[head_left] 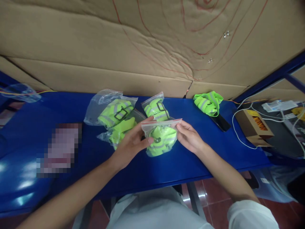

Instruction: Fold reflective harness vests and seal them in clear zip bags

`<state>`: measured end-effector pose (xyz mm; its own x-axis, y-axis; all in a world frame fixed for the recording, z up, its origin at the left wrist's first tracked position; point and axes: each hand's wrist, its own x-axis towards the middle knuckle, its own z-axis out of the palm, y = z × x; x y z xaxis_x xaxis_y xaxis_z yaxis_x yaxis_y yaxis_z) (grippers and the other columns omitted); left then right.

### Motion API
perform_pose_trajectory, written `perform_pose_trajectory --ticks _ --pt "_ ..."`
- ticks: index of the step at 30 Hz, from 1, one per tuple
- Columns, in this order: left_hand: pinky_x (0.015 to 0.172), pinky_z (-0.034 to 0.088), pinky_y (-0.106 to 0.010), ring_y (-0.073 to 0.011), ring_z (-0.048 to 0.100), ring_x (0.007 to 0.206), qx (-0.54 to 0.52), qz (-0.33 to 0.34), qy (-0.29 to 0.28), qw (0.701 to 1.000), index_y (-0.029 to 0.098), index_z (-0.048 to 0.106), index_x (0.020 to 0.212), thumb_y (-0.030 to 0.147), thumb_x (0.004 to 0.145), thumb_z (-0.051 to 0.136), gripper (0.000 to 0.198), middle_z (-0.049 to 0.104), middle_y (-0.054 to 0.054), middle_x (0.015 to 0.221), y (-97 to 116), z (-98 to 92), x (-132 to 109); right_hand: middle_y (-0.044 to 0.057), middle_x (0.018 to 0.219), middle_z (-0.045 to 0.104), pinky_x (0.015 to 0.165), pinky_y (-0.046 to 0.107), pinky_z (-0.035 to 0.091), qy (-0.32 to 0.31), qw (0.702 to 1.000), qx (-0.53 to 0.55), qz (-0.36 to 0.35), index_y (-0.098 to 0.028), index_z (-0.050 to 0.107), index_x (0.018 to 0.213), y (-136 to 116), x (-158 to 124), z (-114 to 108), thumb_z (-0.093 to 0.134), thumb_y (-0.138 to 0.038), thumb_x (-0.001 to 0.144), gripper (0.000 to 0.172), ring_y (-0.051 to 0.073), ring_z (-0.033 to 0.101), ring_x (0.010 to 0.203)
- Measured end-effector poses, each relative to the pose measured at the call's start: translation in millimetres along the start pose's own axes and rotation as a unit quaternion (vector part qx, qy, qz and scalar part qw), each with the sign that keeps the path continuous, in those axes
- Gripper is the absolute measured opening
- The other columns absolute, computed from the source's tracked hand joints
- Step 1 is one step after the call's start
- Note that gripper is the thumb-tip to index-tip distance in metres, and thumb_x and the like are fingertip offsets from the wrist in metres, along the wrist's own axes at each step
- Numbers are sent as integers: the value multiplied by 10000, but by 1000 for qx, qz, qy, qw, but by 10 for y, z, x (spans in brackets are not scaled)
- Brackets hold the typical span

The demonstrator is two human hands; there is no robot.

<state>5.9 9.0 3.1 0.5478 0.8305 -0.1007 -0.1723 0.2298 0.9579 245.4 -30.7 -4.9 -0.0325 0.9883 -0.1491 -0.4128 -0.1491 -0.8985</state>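
Note:
Between my two hands is a clear zip-lock bag [162,141] with a folded neon-green reflective strap inside. My left hand [137,138] grips the bag's left side, thumb across its front. At the top right corner, by the red-lined seal, the fingers of my right hand [189,135] pinch the plastic. Just behind it lies another bagged green strap [156,108]. To the left rest a larger bagged strap with a black buckle [116,113] and a further green bundle in plastic [121,130], partly hidden by my left hand.
A loose green reflective strap [208,103] lies at the back right against a black phone [221,122]. Further right are an open cardboard box [254,128] and white cables. A pixelated flat object [62,146] lies left on the blue table [186,168]. Cardboard [95,41] walls the back.

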Motion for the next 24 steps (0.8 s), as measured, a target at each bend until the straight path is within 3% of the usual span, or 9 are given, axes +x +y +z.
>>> perform_pose_trajectory --ticks 2,6,12,14,17,19,21,24 --pt "997 598 -344 -338 587 1398 17 -11 -36 999 271 515 1568 444 774 922 909 593 -137 1544 -13 3 -3 18 1028 804 1014 365 562 -18 1000 9 3 -258 791 982 -11 -12 25 884 -519 803 330 194 738 993" --pt "1090 562 -372 -313 621 1368 21 5 -91 996 277 546 1536 472 794 903 846 606 -129 1528 -66 -4 -7 25 960 794 961 371 586 -21 1000 12 13 -246 770 974 -23 -19 47 878 -525 801 345 200 739 925" --pt "1236 450 -415 -299 478 1523 88 -6 -152 984 356 302 1656 353 764 943 1099 436 -105 1677 -108 27 -41 2 1026 774 914 305 587 14 999 31 -15 -255 734 944 7 22 -24 876 -506 812 317 156 719 919" --pt "1247 437 -429 -310 470 1527 111 1 -145 983 338 312 1653 350 780 932 1071 415 -111 1690 -117 55 -51 -2 1032 774 926 296 585 18 999 37 -16 -262 736 936 11 27 -42 882 -499 809 306 152 718 935" --pt "1226 459 -416 -315 521 1481 110 44 -123 985 294 467 1577 348 846 878 841 505 -107 1628 -143 77 -63 20 1091 779 959 327 586 14 1000 15 -20 -268 752 977 -17 3 -48 859 -537 823 328 187 723 1007" --pt "1198 485 -394 -304 553 1450 89 75 -114 987 286 509 1545 329 895 832 727 537 -102 1599 -166 73 -76 44 1292 742 1031 368 572 -8 999 -19 -35 -283 755 1138 -38 -32 -47 834 -559 844 411 235 701 1176" --pt "1169 512 -380 -292 574 1428 59 89 -109 988 304 470 1562 306 916 810 731 524 -96 1608 -185 62 -96 40 1503 632 1118 396 535 -59 995 -55 -52 -318 676 1366 -29 -71 -50 853 -530 836 598 268 621 1360" --pt "1159 525 -385 -298 570 1430 13 85 -87 992 309 426 1564 320 903 824 772 520 -97 1607 -176 68 -124 39 1546 599 1179 403 493 -153 976 -133 -79 -333 566 1497 67 -111 -58 940 -419 764 827 274 578 1429"
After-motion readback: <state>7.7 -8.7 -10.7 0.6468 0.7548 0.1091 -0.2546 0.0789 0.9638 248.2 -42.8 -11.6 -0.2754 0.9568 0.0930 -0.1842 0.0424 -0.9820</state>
